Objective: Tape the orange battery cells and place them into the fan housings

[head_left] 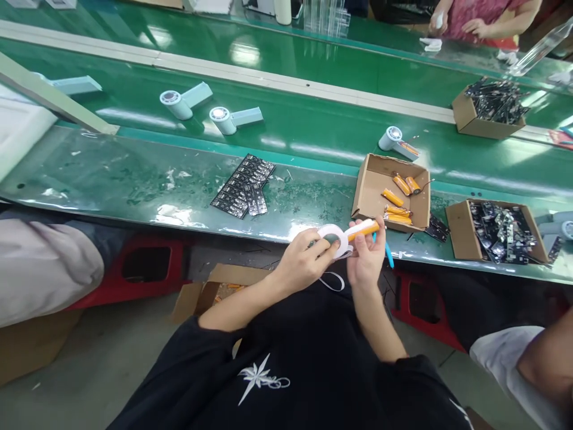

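A long green conveyor belt [286, 128] runs across the room, with a glossy green bench [134, 179] along its near edge. On the belt lie several pale blue handheld fans [185, 101], well apart from one another. On the bench sits an open cardboard box [371, 185] with orange batteries [394, 197] in it, and just to its right a second box of dark circuit boards [499, 230]; a loose sheet of black boards [244, 186] lies further left. In front of the bench, over a black-clad lap, the left hand [302, 263] is closed around a white roll of tape [333, 239], fingers curled over its rim. The right hand [367, 257] grips an orange battery [363, 229] that touches the roll, and a thin blue tool [388, 254] pokes out beside its fingers.
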Demonstrator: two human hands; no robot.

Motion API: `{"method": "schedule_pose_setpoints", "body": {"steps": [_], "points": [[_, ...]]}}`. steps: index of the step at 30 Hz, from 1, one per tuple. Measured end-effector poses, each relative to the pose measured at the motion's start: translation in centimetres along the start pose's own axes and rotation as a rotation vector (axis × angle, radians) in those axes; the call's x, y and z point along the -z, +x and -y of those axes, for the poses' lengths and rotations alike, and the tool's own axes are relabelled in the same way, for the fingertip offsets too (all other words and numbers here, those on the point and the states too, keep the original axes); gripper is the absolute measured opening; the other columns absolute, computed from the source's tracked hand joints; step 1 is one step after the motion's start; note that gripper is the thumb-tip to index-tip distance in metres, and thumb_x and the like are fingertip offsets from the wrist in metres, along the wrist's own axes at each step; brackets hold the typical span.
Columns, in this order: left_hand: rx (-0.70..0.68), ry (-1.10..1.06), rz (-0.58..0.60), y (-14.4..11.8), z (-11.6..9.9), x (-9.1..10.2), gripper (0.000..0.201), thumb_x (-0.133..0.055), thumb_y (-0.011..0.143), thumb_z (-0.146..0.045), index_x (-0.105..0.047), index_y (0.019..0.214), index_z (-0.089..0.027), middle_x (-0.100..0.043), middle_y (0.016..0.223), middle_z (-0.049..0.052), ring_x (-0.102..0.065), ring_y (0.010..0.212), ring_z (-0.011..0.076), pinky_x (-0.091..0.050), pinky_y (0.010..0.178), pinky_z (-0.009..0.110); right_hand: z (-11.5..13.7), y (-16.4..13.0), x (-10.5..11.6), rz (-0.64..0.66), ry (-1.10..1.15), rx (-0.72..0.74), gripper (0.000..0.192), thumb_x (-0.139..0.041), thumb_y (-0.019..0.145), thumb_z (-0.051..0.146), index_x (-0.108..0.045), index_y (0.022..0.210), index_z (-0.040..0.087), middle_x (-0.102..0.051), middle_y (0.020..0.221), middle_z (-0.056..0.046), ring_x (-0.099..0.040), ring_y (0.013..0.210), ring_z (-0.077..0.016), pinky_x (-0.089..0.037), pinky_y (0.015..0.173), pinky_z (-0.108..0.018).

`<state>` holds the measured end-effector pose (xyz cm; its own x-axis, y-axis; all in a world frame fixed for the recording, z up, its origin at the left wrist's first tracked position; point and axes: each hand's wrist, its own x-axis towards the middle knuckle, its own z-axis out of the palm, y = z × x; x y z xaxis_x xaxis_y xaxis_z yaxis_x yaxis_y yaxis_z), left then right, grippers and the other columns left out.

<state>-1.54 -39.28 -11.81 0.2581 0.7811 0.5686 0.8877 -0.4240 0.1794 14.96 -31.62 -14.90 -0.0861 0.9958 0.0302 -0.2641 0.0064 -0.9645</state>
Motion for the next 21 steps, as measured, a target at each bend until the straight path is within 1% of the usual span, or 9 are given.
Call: {"method": "schedule_pose_setpoints", "body": {"steps": [2,4,5,7,9,12,15,18,21], "points": [[0.05,-0.035,0.019,0.0,-0.8,-0.6,0.027,-0.065,0.107,-0.023,-0.072,0.132,-0.015,-0.074,0.099,0.01,-0.063,0.106,0.0264,-0.056,0.109,0.047,-1.3,-0.2,0.2,-0.028,0.002,0.042,0.074,-0.081,0.097,0.054,-0.046,0.16,0.038,-0.074,0.135,-0.011,-0.076,0.124,-0.0284,-0.067,0.102,-0.047],[0.001,-0.137,0.135,-0.4,-1.6,-1.0,0.022,-0.067,0.105,-0.023,-0.076,0.124,-0.015,-0.074,0.098,0.011,-0.064,0.102,0.0255,-0.059,0.101,0.042,-0.7,1.7,2.0,0.014,-0.025,0.104,0.06,-0.083,0.096,0.047,-0.058,0.15,0.039,-0.078,0.126,-0.007,-0.079,0.115,-0.027,-0.068,0.099,-0.047],[-0.075,-0.212,0.207,-0.7,-1.8,-1.2,0.02,-0.068,0.105,-0.026,-0.077,0.12,-0.017,-0.074,0.099,0.011,-0.065,0.101,0.025,-0.06,0.097,0.04,0.3,3.2,3.4,0.025,-0.043,0.167,0.051,-0.084,0.095,0.044,-0.065,0.142,0.04,-0.079,0.123,-0.004,-0.08,0.112,-0.0261,-0.069,0.098,-0.047],[-0.219,-0.322,0.299,-1.5,-1.7,-1.7,0.02,-0.069,0.104,-0.029,-0.079,0.118,-0.02,-0.075,0.103,0.012,-0.067,0.103,0.0244,-0.06,0.094,0.037,3.2,6.5,6.5,-0.083,-0.013,0.421,0.035,-0.084,0.097,0.04,-0.075,0.13,0.049,-0.079,0.125,0.004,-0.077,0.119,-0.023,-0.067,0.104,-0.042],[-0.182,-0.301,0.31,-1.9,-0.2,-2.1,0.024,-0.066,0.105,-0.026,-0.078,0.124,-0.019,-0.077,0.108,0.012,-0.068,0.108,0.025,-0.06,0.097,0.038,6.5,8.8,9.0,-0.206,-0.006,0.611,0.03,-0.082,0.098,0.037,-0.079,0.117,0.061,-0.078,0.131,0.011,-0.069,0.135,-0.0219,-0.058,0.118,-0.037],[-0.022,-0.248,0.314,-0.6,5.2,-2.6,0.029,-0.071,0.101,-0.02,-0.077,0.13,-0.02,-0.08,0.117,0.012,-0.068,0.121,0.0271,-0.059,0.105,0.042,9.6,8.9,10.6,-0.173,-0.149,0.448,0.043,-0.081,0.096,0.04,-0.072,0.126,0.068,-0.073,0.141,0.012,-0.055,0.152,-0.0309,-0.045,0.133,-0.058],[0.08,-0.304,0.348,2.9,12.7,-2.0,0.027,-0.077,0.099,-0.026,-0.079,0.126,-0.023,-0.081,0.123,0.01,-0.068,0.125,0.0245,-0.057,0.11,0.041,9.9,6.5,11.0,-0.162,-0.222,0.271,0.042,-0.08,0.089,0.045,-0.07,0.121,0.071,-0.073,0.141,0.01,-0.052,0.153,-0.0383,-0.031,0.131,-0.083],[0.412,-0.062,0.288,7.3,20.5,-0.3,0.022,-0.069,0.105,-0.028,-0.079,0.122,-0.019,-0.08,0.128,0.01,-0.069,0.122,0.0219,-0.052,0.114,0.041,8.9,4.6,12.0,-0.225,-0.233,0.186,0.037,-0.077,0.087,0.045,-0.07,0.113,0.072,-0.072,0.143,0.008,-0.052,0.153,-0.0371,-0.025,0.13,-0.084],[0.581,0.142,0.229,10.9,27.5,1.9,0.029,-0.063,0.108,-0.032,-0.074,0.124,-0.011,-0.072,0.14,0.017,-0.06,0.132,0.0265,-0.04,0.127,0.052,8.0,3.6,14.0,-0.288,-0.253,0.156,0.039,-0.074,0.087,0.042,-0.07,0.116,0.069,-0.07,0.147,0.004,-0.051,0.153,-0.0392,-0.02,0.128,-0.087]]}}
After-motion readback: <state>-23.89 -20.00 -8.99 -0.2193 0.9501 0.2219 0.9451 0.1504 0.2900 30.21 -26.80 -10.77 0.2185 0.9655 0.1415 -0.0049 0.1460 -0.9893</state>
